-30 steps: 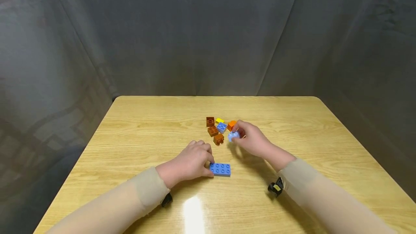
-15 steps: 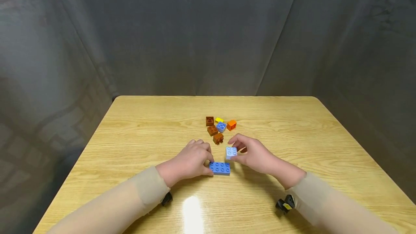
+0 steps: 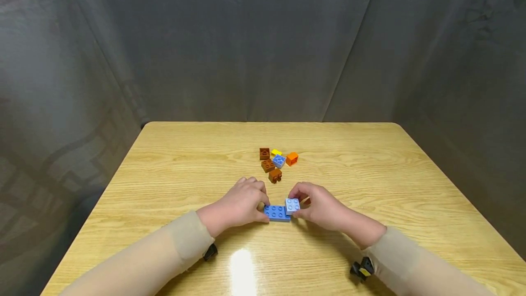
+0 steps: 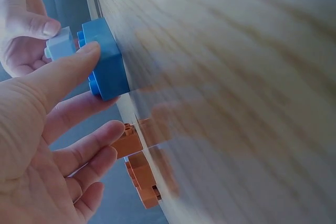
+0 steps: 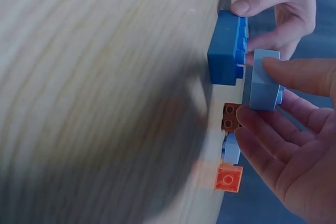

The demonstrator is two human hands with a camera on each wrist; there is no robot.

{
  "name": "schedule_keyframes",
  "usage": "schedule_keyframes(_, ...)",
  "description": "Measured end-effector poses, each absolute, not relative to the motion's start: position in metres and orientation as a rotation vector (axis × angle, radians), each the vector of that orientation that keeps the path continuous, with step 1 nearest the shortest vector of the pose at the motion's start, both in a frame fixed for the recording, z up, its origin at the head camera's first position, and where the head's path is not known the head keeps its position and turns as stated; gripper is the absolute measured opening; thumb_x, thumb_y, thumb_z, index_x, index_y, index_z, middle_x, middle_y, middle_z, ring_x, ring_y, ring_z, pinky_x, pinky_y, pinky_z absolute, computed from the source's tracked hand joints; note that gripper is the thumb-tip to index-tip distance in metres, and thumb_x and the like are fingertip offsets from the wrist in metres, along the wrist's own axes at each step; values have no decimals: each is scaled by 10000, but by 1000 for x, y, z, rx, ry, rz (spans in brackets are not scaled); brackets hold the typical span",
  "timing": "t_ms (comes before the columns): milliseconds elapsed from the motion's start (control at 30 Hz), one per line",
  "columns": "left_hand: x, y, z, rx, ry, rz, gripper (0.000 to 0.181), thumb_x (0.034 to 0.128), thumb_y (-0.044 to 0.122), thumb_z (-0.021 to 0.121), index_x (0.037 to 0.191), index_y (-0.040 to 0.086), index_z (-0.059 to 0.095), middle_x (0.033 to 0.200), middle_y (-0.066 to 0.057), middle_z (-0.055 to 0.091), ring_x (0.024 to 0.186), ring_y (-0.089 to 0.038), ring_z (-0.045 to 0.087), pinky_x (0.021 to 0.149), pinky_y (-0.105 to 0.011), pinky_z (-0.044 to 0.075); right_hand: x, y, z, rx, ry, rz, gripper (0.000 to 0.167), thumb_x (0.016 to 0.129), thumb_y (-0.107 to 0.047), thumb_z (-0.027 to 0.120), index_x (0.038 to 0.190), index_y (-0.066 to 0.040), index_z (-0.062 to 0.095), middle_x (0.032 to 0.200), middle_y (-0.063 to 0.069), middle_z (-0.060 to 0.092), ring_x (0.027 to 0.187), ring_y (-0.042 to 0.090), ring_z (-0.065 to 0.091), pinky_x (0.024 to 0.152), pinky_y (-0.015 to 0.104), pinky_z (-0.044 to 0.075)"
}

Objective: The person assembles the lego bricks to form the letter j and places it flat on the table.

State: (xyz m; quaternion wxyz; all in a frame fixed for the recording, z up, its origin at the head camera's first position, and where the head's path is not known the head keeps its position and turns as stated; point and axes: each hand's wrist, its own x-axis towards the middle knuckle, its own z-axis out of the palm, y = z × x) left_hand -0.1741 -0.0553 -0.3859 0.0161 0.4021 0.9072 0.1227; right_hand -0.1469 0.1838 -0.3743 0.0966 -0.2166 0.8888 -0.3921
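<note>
A long blue toy brick (image 3: 277,214) with two rows of studs lies flat on the table, studs up. My left hand (image 3: 242,202) pinches its left end between thumb and fingers. Between the thumb and fingers of my right hand (image 3: 324,207) is a small light blue brick (image 3: 292,205), studs up, above the blue brick's right end. The right wrist view shows a narrow gap between the light blue brick (image 5: 262,90) and the studs of the blue brick (image 5: 223,51). In the left wrist view, my left thumb covers part of the blue brick (image 4: 111,72).
Behind the hands lies a loose group: several brown bricks (image 3: 275,176), an upturned blue brick (image 3: 279,161), a yellow piece (image 3: 276,152) and an orange brick (image 3: 292,159). Grey curtains (image 3: 246,44) stand beyond the wooden table (image 3: 185,145).
My right hand has brought the light blue brick from beside the loose group towards me, over the blue brick's right end. My left hand has stayed on the blue brick.
</note>
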Motion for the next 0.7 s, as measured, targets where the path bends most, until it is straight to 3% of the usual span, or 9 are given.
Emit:
schedule_keyframes(233, -174, -56, -388, 1267, 2825, 405, 345, 755, 458, 829, 982, 202, 788, 927, 120, 565, 844, -102, 444, 744, -275, 329, -144, 181, -378, -657, 2646, -1155, 312, 756, 46, 809, 965, -110, 639, 944, -4, 609, 889, 181, 591, 768, 318, 532)
schedule_keyframes(700, -175, -56, -388, 1258, 2820, 417, 339, 751, 454, 833, 975, 203, 789, 927, 122, 564, 840, -95, 445, 743, -270, 332, -141, 180, -379, -702, 2661, -1133, 308, 754, 37, 816, 951, -123, 641, 932, -19, 590, 883, 170, 576, 791, 360, 535)
